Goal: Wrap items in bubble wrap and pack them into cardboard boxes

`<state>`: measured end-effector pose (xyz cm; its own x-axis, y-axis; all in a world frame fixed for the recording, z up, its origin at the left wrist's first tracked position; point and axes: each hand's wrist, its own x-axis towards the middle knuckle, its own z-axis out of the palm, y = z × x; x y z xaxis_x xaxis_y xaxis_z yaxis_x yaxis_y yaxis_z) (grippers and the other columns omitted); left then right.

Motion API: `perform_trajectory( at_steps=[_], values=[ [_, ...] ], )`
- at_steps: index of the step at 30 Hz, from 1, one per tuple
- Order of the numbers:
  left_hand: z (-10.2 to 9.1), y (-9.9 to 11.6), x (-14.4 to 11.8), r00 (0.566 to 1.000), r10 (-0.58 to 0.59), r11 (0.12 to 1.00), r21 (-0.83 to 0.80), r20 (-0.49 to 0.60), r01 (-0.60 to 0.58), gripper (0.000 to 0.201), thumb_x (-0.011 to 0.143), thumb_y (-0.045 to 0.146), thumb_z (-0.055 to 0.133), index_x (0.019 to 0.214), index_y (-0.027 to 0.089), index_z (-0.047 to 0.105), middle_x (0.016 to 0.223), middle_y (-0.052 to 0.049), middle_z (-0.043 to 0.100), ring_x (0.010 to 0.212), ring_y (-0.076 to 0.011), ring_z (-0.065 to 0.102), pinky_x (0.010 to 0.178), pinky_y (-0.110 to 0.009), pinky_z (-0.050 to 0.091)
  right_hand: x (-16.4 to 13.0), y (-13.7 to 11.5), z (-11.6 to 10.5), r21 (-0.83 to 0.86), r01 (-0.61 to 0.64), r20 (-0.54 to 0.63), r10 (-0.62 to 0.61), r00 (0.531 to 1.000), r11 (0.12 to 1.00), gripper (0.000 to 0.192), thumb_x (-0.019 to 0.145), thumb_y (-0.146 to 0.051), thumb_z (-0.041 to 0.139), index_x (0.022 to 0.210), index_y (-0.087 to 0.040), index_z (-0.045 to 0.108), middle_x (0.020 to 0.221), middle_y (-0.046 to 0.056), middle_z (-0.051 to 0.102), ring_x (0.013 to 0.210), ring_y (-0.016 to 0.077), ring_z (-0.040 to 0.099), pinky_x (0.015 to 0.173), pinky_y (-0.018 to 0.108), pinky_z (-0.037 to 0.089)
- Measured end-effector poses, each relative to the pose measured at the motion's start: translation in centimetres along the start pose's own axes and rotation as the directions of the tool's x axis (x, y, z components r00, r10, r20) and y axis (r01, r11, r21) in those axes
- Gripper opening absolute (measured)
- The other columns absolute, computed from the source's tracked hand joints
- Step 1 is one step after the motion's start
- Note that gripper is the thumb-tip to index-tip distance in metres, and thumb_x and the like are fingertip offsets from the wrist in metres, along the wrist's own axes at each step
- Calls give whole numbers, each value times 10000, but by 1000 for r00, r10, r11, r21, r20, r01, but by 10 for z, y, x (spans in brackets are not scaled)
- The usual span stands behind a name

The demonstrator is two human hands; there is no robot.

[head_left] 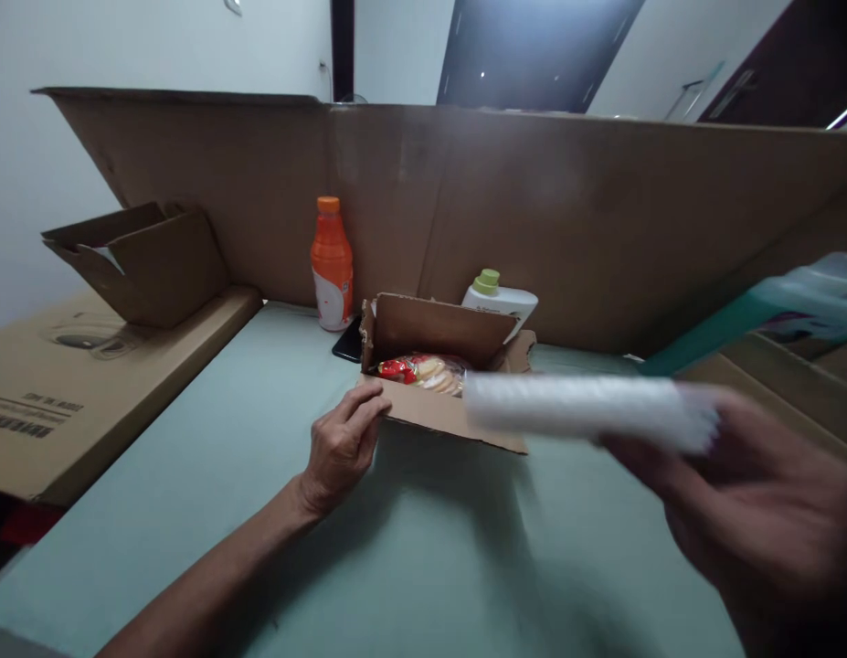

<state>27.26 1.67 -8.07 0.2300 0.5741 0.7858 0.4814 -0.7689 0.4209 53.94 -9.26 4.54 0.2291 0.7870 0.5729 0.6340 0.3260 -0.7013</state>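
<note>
My left hand (346, 444) pinches the near flap of a small open cardboard box (437, 416) at its left corner. Inside the box lies a clear packet of round biscuits with red printing (423, 370). On the right, my right hand (752, 493) grips one end of a white, bubbly-surfaced roll (574, 404), possibly bubble wrap, blurred by motion. The roll points left, its far end in front of the box's right side, and hides part of the flap and the opening. Whether roll and box touch, I cannot tell.
Behind the box stand an orange bottle (333, 265) and a white bottle with a green cap (502, 299). A dark flat object (347, 341) lies beside them. Cardboard panels wall the back; another open box (155, 265) sits left, a teal-liquid bottle (731, 320) right.
</note>
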Motion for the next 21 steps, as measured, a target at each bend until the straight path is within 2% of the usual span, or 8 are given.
perform_trajectory(
  at_steps=[1, 4, 7, 10, 13, 17, 19, 21],
  values=[
    [0, 1, 0, 1000, -1, 1000, -6, -6, 1, 219, 977, 128, 525, 1125, 224, 655, 1219, -97, 707, 1106, -185, 707, 966, -328, 594, 23, -6, 12, -85, 96, -16, -97, 995, 992, 172, 847, -344, 735, 1012, -321, 696, 888, 50, 723, 747, 224, 645, 644, 366, 497],
    [0, 2, 2, 1000, 8, 1000, -18, -28, -9, 200, 974, 123, 537, 1104, 202, 666, 1193, -110, 717, 1091, -183, 713, 952, -315, 600, 84, -11, 68, -253, 310, 284, -236, 929, 916, 115, 840, -211, 658, 948, -220, 696, 834, 32, 717, 686, 180, 606, 615, 294, 433],
    [1, 2, 4, 998, 29, 999, -19, -50, -30, 194, 970, 115, 548, 1100, 190, 671, 1176, -114, 722, 1081, -182, 717, 938, -301, 605, 122, 1, 128, -377, 379, 548, -126, 827, 845, 214, 801, -103, 610, 972, -184, 710, 860, 40, 733, 726, 179, 620, 652, 267, 393],
    [2, -1, 5, 997, 42, 999, -27, -68, -44, 208, 964, 105, 556, 1117, 188, 670, 1182, -112, 722, 1101, -187, 711, 957, -306, 601, 136, 15, 165, -445, 413, 687, 7, 727, 794, 253, 791, -63, 596, 991, -157, 720, 935, 63, 743, 811, 185, 631, 669, 255, 364],
    [4, -5, 5, 997, 35, 998, -44, -64, -38, 227, 964, 100, 558, 1143, 194, 661, 1203, -109, 718, 1116, -188, 706, 981, -316, 594, 139, 25, 181, -450, 413, 732, 61, 679, 792, 188, 783, -82, 632, 921, -155, 736, 887, 47, 747, 771, 170, 621, 629, 244, 336],
    [5, -8, 4, 999, 36, 998, -52, -32, -37, 289, 972, 103, 537, 1225, 213, 626, 1260, -113, 689, 1168, -196, 682, 1010, -334, 580, 141, 30, 189, -460, 391, 746, 108, 657, 797, 174, 804, -108, 642, 927, -155, 757, 873, 48, 760, 773, 182, 642, 635, 240, 373],
    [5, -7, 3, 999, 18, 998, -55, -30, -19, 413, 968, 92, 516, 1358, 227, 542, 1392, -136, 603, 1280, -223, 611, 999, -345, 584, 142, 27, 184, -444, 382, 753, 106, 650, 810, 231, 828, -136, 643, 1026, -173, 755, 966, 49, 772, 843, 194, 668, 687, 239, 422],
    [3, -7, 1, 997, -23, 998, -67, -68, 19, 567, 953, 99, 524, 1486, 252, 402, 1538, -160, 449, 1342, -247, 552, 930, -335, 609, 140, 21, 166, -431, 368, 719, 68, 691, 824, 310, 861, -165, 615, 1151, -186, 723, 1118, 65, 756, 951, 214, 678, 779, 264, 466]
  ],
)
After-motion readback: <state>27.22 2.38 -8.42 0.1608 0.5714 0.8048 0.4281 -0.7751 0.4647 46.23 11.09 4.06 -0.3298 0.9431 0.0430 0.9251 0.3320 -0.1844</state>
